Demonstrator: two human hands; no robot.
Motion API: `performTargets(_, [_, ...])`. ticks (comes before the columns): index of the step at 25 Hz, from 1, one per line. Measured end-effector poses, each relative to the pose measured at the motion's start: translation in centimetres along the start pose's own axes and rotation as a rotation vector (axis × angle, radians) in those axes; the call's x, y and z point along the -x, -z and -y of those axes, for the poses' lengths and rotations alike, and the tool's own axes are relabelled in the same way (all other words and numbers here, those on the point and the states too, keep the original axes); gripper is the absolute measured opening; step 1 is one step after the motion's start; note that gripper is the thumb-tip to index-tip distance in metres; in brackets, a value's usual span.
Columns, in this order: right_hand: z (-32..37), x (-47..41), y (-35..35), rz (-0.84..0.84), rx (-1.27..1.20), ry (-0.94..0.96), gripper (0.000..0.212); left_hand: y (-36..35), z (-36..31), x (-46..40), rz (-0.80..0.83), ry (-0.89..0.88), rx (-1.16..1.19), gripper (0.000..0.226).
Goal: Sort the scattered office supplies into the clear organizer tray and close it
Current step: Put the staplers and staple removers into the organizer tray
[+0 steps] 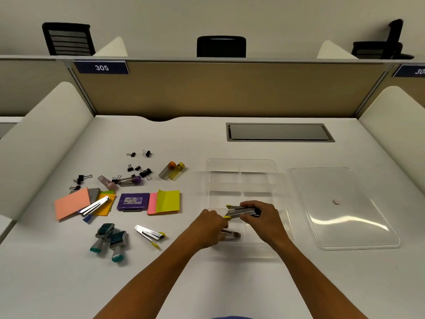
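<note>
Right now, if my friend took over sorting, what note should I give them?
Both hands, left hand and right hand, hold a yellow stapler over the clear tray's near end.
Another stapler already lies in the tray.
Lid lies off, to the tray's right.
Left to sort: two staplers, stamps, sticky notes, purple box, tubes, binder clips. Then close it.

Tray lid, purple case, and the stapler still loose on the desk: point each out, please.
Tray lid (342, 206): head view, on its flat clear top.
Purple case (133, 201): head view, on its label.
Loose stapler (150, 233): head view, on its metal body.
</note>
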State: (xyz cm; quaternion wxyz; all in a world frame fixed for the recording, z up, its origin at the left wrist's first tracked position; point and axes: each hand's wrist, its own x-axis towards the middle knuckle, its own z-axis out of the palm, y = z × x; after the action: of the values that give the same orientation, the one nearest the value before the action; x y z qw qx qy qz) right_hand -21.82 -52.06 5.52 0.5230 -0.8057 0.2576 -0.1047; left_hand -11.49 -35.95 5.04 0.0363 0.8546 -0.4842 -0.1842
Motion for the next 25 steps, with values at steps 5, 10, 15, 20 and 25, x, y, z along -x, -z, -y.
performTargets(5, [0.0, 0.3, -0.8, 0.050, 0.088, 0.100, 0.027, 0.9, 1.7, 2.2, -0.127, -0.032, 0.174, 0.025])
performTargets(10, [0.2, -0.3, -3.0, 0.140, 0.284, 0.215, 0.019, 1.1, 3.8, 4.4, -0.379, 0.010, 0.290, 0.025])
performTargets(15, [0.2, -0.2, -4.3, 0.159, 0.478, 0.267, 0.022, 0.0, 5.6, 6.8, -0.418, 0.078, 0.359, 0.022])
performTargets(20, [0.8, -0.2, -4.7, 0.230, 0.750, 0.293, 0.028, -1.3, 7.4, 9.1, -0.461, 0.188, 0.416, 0.020])
performTargets(25, [2.5, -0.2, -6.1, 0.201, 0.659, 0.322, 0.026, -1.8, 8.9, 11.0, -0.474, 0.266, 0.459, 0.020])
